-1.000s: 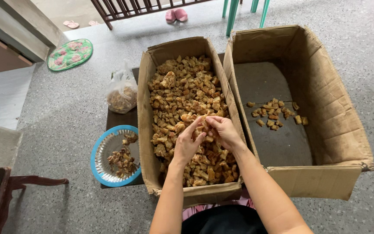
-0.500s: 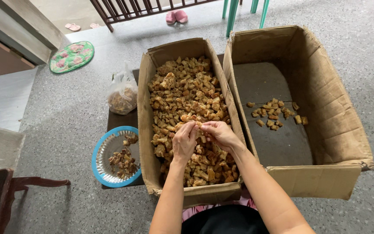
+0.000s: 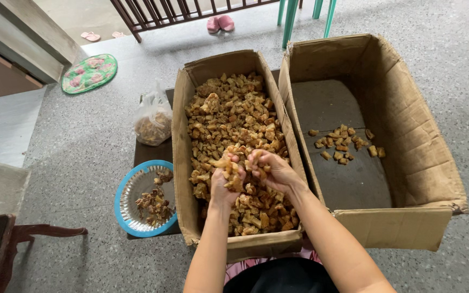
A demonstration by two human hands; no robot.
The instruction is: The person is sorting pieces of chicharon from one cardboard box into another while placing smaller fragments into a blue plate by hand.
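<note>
A long cardboard box (image 3: 181,141) in front of me is filled with several small brown fried-looking chunks (image 3: 229,114). Both hands are over its near half. My left hand (image 3: 225,180) is closed on a handful of the chunks, palm up. My right hand (image 3: 271,168) grips more chunks right beside it, the two hands almost touching. To the right stands a larger cardboard box (image 3: 408,135) with only a small scatter of chunks (image 3: 343,142) on its dark floor.
A blue-rimmed plate (image 3: 131,206) with some chunks lies left of the full box, on a dark board. A clear plastic bag of chunks (image 3: 152,120) sits behind it. A round green mat (image 3: 89,73), pink slippers (image 3: 220,23), green chair legs (image 3: 290,16) and a wooden stool (image 3: 6,244) surround.
Both hands have dropped slightly toward me and closed on handfuls of chunks; before, the fingers were picking at the surface of the pile.
</note>
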